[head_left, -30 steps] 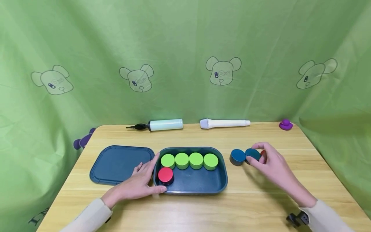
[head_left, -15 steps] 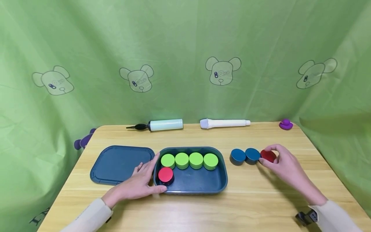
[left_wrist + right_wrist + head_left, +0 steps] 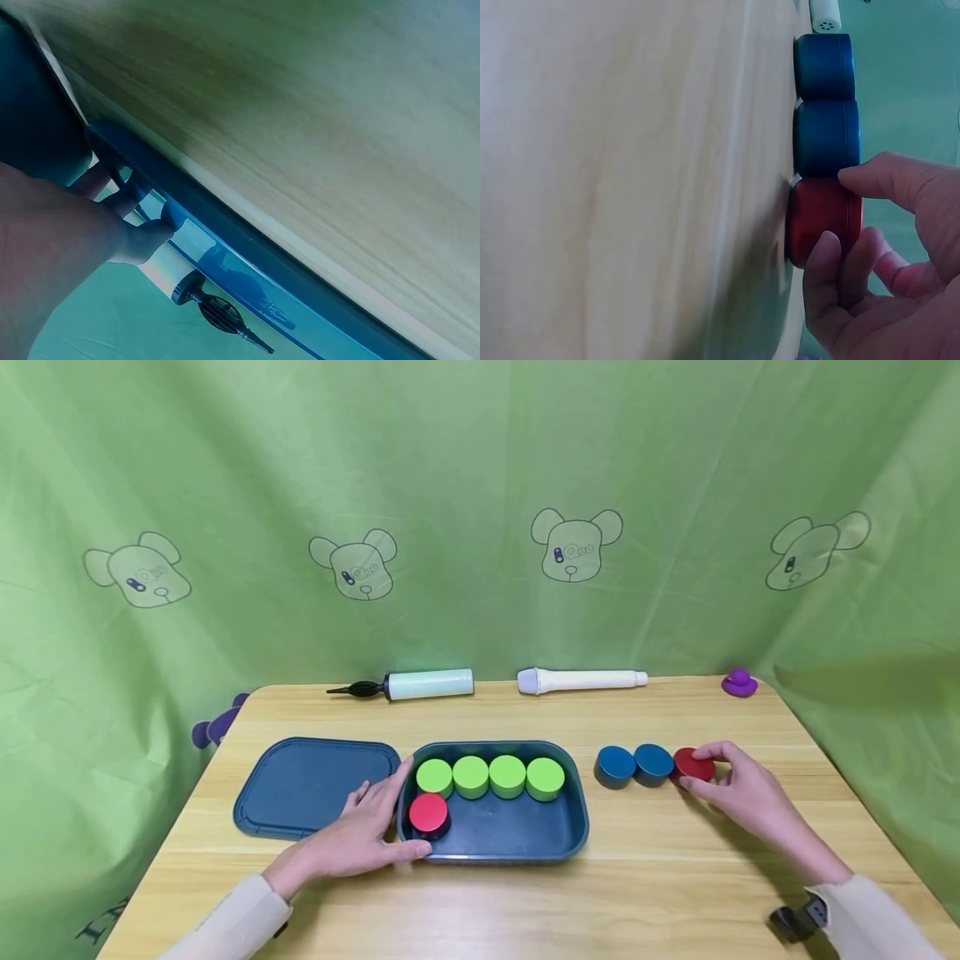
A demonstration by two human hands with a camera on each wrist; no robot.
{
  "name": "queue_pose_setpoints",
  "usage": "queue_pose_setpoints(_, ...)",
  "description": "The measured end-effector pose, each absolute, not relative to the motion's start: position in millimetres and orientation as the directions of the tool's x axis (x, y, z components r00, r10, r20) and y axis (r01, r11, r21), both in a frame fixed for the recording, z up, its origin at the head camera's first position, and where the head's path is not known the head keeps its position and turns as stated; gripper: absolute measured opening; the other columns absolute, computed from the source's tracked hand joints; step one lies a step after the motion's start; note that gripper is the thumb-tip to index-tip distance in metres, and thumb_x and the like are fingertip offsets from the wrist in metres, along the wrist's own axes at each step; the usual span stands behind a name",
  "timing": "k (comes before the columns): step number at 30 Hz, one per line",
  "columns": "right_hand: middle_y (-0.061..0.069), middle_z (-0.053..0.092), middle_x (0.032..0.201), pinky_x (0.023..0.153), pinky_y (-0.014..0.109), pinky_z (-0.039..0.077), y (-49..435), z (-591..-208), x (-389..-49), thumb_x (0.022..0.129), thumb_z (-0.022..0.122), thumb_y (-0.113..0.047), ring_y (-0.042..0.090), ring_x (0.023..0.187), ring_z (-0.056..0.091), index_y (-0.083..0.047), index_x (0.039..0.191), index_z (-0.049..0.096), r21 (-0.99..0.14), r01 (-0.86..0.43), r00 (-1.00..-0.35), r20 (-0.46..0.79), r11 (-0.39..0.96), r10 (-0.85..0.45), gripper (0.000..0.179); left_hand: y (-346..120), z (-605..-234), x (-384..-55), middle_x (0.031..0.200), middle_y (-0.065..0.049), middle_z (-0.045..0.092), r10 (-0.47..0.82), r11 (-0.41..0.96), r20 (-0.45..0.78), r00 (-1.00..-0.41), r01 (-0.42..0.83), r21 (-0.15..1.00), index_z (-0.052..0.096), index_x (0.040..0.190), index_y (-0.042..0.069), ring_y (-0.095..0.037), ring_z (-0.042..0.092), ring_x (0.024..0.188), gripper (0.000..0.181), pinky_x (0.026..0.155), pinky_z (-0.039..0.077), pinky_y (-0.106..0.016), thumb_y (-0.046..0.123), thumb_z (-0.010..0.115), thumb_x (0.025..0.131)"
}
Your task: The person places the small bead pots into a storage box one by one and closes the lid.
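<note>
My left hand (image 3: 360, 835) rests against the left end of a dark blue box (image 3: 517, 852), thumb at its front rim and fingers along its side. Several lime green round tins (image 3: 471, 775) line the box's back wall. A red-topped round tin (image 3: 429, 814) sits in its front left corner. To the right of the box, my right hand (image 3: 738, 785) pinches a red round tin (image 3: 821, 217) between thumb and fingers, low at the table. Two blue round tins (image 3: 616, 766) stand in a row beside that tin, the nearer one (image 3: 826, 136) right against it.
The dark blue lid (image 3: 307, 785) lies left of the box, partly under my left hand's fingers in this view. Along the back edge lie a hand pump (image 3: 427, 684), a white toy microphone (image 3: 585, 680) and a purple object (image 3: 739, 682). A green curtain (image 3: 465, 460) hangs behind.
My right hand has moved right, from over the middle blue tin to the red one, its fingers now at the red tin's sides. The left hand has stayed at the box.
</note>
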State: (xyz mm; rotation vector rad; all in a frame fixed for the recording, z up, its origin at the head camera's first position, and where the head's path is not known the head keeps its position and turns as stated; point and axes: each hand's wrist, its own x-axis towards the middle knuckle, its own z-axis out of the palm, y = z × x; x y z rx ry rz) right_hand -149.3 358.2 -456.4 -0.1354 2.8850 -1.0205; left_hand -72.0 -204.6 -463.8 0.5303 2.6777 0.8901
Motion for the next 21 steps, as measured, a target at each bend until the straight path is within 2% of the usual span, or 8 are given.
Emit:
queue_pose_setpoints(7,0.012,0.065,0.099,0.059,0.032,0.044,360,-460,-154,0.101,0.081,-0.026,0.023,0.074,0.056,-0.001,0.131,0.058,-0.63,-0.065,-0.994,-0.031,0.774,-0.109,0.045,-204,-462,-72,0.179,-0.01,0.021,0.426,0.747,-0.134,-0.895,0.264,0.611,-0.009,0.176,0.03,-0.033,0.017,0.165,0.122,0.128,0.0,-0.067,0.075,0.07,0.095)
queue_pose_setpoints(14,0.006,0.064,0.079,0.058,0.033,0.046,360,-451,-151,0.103,0.079,-0.03,0.024,0.067,0.061,-0.003,0.135,0.058,-0.637,-0.044,-0.994,-0.053,0.77,-0.1,0.047,-204,-461,-72,0.179,-0.01,0.022,0.424,0.744,-0.136,-0.896,0.259,0.616,-0.009,0.176,0.031,-0.033,0.017,0.165,0.122,0.128,0.0,-0.067,0.074,0.071,0.095)
queue_pose_setpoints(21,0.008,0.065,0.089,0.058,0.032,0.047,360,-446,-146,0.103,0.08,-0.033,0.021,0.073,0.058,-0.004,0.134,0.06,-0.626,-0.073,-0.997,0.022,0.776,-0.076,0.047,-204,-462,-72,0.179,-0.01,0.022,0.422,0.744,-0.138,-0.896,0.256,0.617,-0.01,0.176,0.032,-0.033,0.017,0.165,0.122,0.128,-0.001,-0.066,0.074,0.071,0.095)
